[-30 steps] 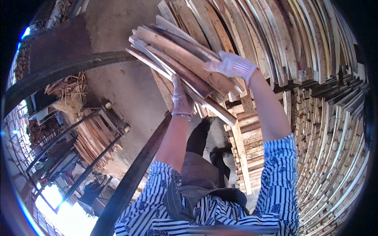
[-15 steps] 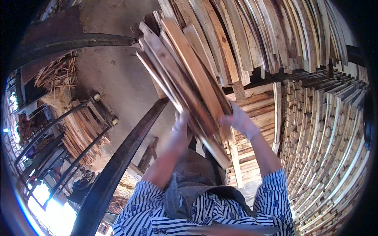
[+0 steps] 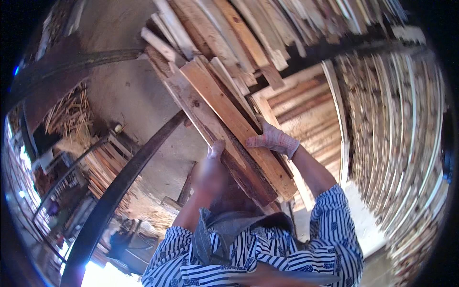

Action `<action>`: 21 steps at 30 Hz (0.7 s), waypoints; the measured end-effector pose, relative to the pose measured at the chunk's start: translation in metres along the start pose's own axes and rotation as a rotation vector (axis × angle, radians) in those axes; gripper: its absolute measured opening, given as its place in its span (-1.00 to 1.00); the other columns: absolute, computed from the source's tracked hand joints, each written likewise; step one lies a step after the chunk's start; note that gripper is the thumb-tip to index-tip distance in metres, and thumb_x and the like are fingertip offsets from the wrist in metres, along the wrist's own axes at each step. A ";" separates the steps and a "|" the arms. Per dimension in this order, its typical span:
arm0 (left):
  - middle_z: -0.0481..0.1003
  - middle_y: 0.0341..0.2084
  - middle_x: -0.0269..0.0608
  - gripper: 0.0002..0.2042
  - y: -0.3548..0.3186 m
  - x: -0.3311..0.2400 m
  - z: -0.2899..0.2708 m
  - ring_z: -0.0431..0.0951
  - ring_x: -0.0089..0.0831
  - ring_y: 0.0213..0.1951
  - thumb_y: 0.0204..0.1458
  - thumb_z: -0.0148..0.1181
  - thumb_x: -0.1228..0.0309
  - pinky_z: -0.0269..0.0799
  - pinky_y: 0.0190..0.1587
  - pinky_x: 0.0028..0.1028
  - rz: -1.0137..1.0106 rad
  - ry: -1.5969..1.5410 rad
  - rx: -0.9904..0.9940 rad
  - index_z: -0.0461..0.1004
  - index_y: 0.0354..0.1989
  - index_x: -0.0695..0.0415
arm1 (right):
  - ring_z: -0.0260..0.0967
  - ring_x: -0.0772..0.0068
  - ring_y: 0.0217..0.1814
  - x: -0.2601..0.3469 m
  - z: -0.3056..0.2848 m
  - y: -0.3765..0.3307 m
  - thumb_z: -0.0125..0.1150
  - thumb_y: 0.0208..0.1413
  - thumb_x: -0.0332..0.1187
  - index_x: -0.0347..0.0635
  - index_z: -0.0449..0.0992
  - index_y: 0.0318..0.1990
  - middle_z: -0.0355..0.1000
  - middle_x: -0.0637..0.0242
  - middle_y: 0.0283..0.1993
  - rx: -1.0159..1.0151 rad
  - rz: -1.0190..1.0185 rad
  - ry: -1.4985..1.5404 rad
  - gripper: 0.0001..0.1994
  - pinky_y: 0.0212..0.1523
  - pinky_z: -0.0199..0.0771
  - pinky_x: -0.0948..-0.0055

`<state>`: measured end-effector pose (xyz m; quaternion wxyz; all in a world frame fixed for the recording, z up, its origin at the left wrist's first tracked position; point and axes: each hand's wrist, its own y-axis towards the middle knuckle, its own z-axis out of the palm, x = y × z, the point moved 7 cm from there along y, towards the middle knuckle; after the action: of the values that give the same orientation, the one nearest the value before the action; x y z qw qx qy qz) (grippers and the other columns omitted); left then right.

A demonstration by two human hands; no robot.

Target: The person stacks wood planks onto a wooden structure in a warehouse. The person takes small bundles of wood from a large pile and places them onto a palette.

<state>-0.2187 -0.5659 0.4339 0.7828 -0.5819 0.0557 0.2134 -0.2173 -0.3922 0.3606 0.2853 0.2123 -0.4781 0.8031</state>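
Between my two hands is a bundle of rough wooden boards, slanting from the upper left down toward my waist. On its top lie a smooth tan board (image 3: 228, 107) and a greyish-brown board (image 3: 203, 107) with a dark edge. My left hand (image 3: 213, 165), partly blurred, is closed on the bundle's left edge with the thumb up against it. My right hand (image 3: 275, 138), in a pale knitted glove, grips the right side, its thumb lying across the tan board. The fingers under the boards are hidden.
A row of leaning boards (image 3: 234, 24) stands beyond the bundle. Tall stacked slats (image 3: 397, 138) fill the right side. A dark metal beam (image 3: 124, 186) crosses at the left, close to my left arm. Farther left are a pile of strips (image 3: 71, 110) and more bundled wood (image 3: 103, 165).
The bundle has come nearer my body, its far end now lower in view. My right thumb rests farther over the tan board. The view has shifted, with the surroundings tilted.
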 end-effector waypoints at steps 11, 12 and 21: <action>0.45 0.10 -0.08 -0.41 -0.143 0.159 0.086 0.46 -0.23 0.15 0.21 0.17 0.00 0.38 0.25 -0.21 -0.303 0.369 0.303 0.31 0.28 0.14 | 0.33 0.24 0.35 -0.112 -0.007 -0.304 0.33 0.10 0.23 -0.30 0.27 0.40 0.35 0.05 0.35 -0.103 0.115 0.489 -0.09 0.37 0.32 0.27; 0.45 0.10 -0.07 -0.41 -0.128 0.187 0.076 0.46 -0.23 0.13 0.21 0.18 0.00 0.38 0.24 -0.21 -0.349 0.423 0.342 0.32 0.28 0.14 | 0.35 0.21 0.33 -0.117 -0.013 -0.332 0.34 0.08 0.24 -0.31 0.29 0.39 0.37 0.03 0.34 -0.169 0.110 0.524 -0.09 0.37 0.34 0.26; 0.46 0.13 -0.16 -0.42 -0.068 0.288 0.131 0.49 -0.32 0.12 0.23 0.15 -0.03 0.45 0.18 -0.27 -0.492 0.571 0.586 0.34 0.29 0.10 | 0.48 -0.06 0.22 -0.204 -0.048 -0.401 0.28 -0.04 0.43 -0.39 0.33 0.32 0.44 -0.22 0.20 -0.426 0.230 0.755 0.04 0.23 0.51 0.06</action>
<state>0.0472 -0.3815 0.4388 0.8946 -0.3679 0.1868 -0.1714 0.1972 -0.2487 0.4732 0.3862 -0.2137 -0.5157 0.7343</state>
